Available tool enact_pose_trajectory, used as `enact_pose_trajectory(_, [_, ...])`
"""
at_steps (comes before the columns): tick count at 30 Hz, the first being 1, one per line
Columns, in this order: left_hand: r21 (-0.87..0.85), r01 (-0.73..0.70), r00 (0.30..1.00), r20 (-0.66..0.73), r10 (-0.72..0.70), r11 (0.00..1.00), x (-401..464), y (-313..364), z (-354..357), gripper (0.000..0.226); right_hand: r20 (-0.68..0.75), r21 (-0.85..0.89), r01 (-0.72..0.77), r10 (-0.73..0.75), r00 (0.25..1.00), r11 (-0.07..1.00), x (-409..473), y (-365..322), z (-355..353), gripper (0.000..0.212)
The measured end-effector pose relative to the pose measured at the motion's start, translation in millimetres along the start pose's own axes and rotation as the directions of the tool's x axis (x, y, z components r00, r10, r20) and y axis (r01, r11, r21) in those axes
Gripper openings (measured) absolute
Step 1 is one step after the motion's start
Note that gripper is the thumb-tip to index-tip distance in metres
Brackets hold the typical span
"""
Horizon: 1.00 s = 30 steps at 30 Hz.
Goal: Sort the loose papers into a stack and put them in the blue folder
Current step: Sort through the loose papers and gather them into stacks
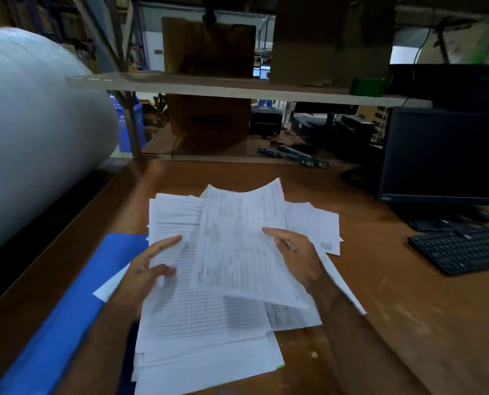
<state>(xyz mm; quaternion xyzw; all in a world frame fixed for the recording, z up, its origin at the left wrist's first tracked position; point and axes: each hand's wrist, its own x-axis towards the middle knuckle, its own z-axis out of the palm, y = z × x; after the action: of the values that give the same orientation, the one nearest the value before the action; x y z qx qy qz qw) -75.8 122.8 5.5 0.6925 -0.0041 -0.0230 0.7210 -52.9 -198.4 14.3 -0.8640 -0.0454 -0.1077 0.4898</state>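
Several loose printed papers [203, 332] lie in an untidy pile on the brown table [394, 323], fanned out at different angles. My right hand [297, 258] grips one printed sheet [237, 240] by its right edge and holds it lifted and tilted above the pile. My left hand [149, 266] rests on the left side of the pile, fingers spread on a sheet with a table printed on it. The blue folder [55, 332] lies flat at the left, partly under the papers and my left forearm.
A black keyboard [462, 249] and a dark monitor [442, 155] stand at the right. A big white bubble-wrap roll [32, 132] fills the left. A low shelf [237, 88] with cardboard boxes runs across the back of the table.
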Motion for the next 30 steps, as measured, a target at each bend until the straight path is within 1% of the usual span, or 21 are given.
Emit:
enact_pose_trajectory(1, [-0.026,0.007,1.0,0.0,-0.007,1.0,-0.5,-0.2,-0.9,0.057,0.034,0.024,-0.024,0.023,0.999,0.999,-2.6,1.5,3.9,0.03])
enact_pose_trajectory(3, [-0.076,0.011,1.0,0.012,-0.01,0.997,-2.7,2.5,-0.6,0.059,0.104,0.108,-0.039,0.028,0.994,0.993,-4.6,2.8,8.1,0.041])
enact_pose_trajectory(4, [-0.112,0.006,1.0,0.019,-0.004,0.994,-3.4,4.7,0.4,0.058,0.134,0.118,-0.037,0.021,0.991,0.992,-4.2,4.4,9.1,0.049])
enact_pose_trajectory(6, [-0.144,-0.03,0.999,0.035,0.036,0.989,-8.6,12.6,7.2,0.051,0.175,0.066,-0.039,0.027,0.984,0.997,-3.9,5.3,12.4,0.067])
enact_pose_trajectory(8, [0.006,-0.099,0.995,0.026,0.098,0.995,-11.8,17.1,11.5,0.043,0.207,0.018,-0.037,0.032,0.978,0.999,-4.1,6.7,19.3,0.08])
enact_pose_trajectory(9, [0.106,-0.14,0.989,0.053,0.135,0.984,-11.8,16.1,10.9,0.052,0.228,0.028,-0.036,0.029,0.973,0.999,-4.6,7.7,23.7,0.084])
enact_pose_trajectory(10, [0.18,-0.18,0.982,0.096,0.165,0.967,-9.7,13.2,9.6,0.068,0.246,0.052,-0.03,0.016,0.969,0.998,-5.3,8.2,28.4,0.086])
enact_pose_trajectory(11, [0.212,-0.18,0.978,0.138,0.153,0.961,-8.9,12.5,9.2,0.081,0.261,0.066,-0.026,0.008,0.965,0.997,-5.7,8.6,33.1,0.087])
enact_pose_trajectory(13, [0.21,-0.151,0.978,0.173,0.116,0.966,-4.2,8.7,6.9,0.088,0.258,0.059,-0.026,0.009,0.966,0.998,-5.7,6.9,42.6,0.083])
enact_pose_trajectory(15, [0.178,-0.1,0.984,0.164,0.071,0.979,-2.4,8.8,6.7,0.079,0.211,0.043,-0.05,0.04,0.977,0.998,-4.7,2.6,53.0,0.081])
enact_pose_trajectory(17, [0.107,-0.073,0.987,0.151,0.056,0.992,-0.4,5.6,8.8,0.053,0.167,0.02,-0.047,0.043,0.985,0.999,-6.7,1.4,63.4,0.081])
enact_pose_trajectory(18, [0.089,-0.068,0.99,0.132,0.056,0.994,0.4,2.7,8.0,0.045,0.165,-0.002,-0.029,0.029,0.986,1.0,-8.0,2.3,66.8,0.08])
enact_pose_trajectory(21, [0.077,-0.029,0.999,0.046,0.025,0.997,-1.2,-4.9,-2.2,0.046,0.168,-0.135,0.044,-0.021,0.986,0.99,-7.0,1.6,58.3,0.075])
enact_pose_trajectory(22, [0.047,-0.021,1.0,0.023,0.02,0.999,-1.5,-6.9,-6.5,0.048,0.133,-0.217,0.065,-0.037,0.99,0.974,-2.4,5.0,48.8,0.075])
enact_pose_trajectory(23, [0.011,-0.019,1.0,0.003,0.019,1.0,-1.6,-8.5,-10.6,0.05,0.09,-0.316,0.064,-0.037,0.995,0.947,3.9,10.1,36.4,0.08])
enact_pose_trajectory(24, [-0.024,-0.01,1.0,-0.018,0.01,1.0,-1.9,-9.7,-13.0,0.051,0.049,-0.422,0.026,-0.006,0.999,0.906,11.8,18.0,21.2,0.086])
enact_pose_trajectory(25, [-0.055,0.004,1.0,-0.031,-0.005,0.999,-1.7,-11.5,-14.5,0.052,0.02,-0.529,-0.049,0.071,0.997,0.847,17.7,24.5,4.5,0.087])
enact_pose_trajectory(27, [-0.085,0.021,0.999,-0.027,-0.024,0.996,-2.1,-11.4,-11.5,0.051,-0.002,-0.669,-0.204,0.272,0.962,0.715,21.3,35.8,-23.7,0.081])
enact_pose_trajectory(28, [-0.091,0.023,1.0,-0.015,-0.024,0.996,-2.4,-10.1,-9.6,0.051,0.01,-0.697,-0.247,0.354,0.935,0.673,20.4,40.5,-33.0,0.084])
enact_pose_trajectory(29, [-0.096,0.019,1.0,-0.005,-0.02,0.995,-1.6,-9.3,-8.0,0.051,0.021,-0.712,-0.265,0.397,0.917,0.65,18.6,41.7,-39.0,0.087])
enact_pose_trajectory(30, [-0.099,0.015,1.0,-0.003,-0.016,0.995,-0.7,-8.4,-6.5,0.051,0.025,-0.71,-0.269,0.405,0.914,0.651,18.8,43.7,-42.6,0.09])
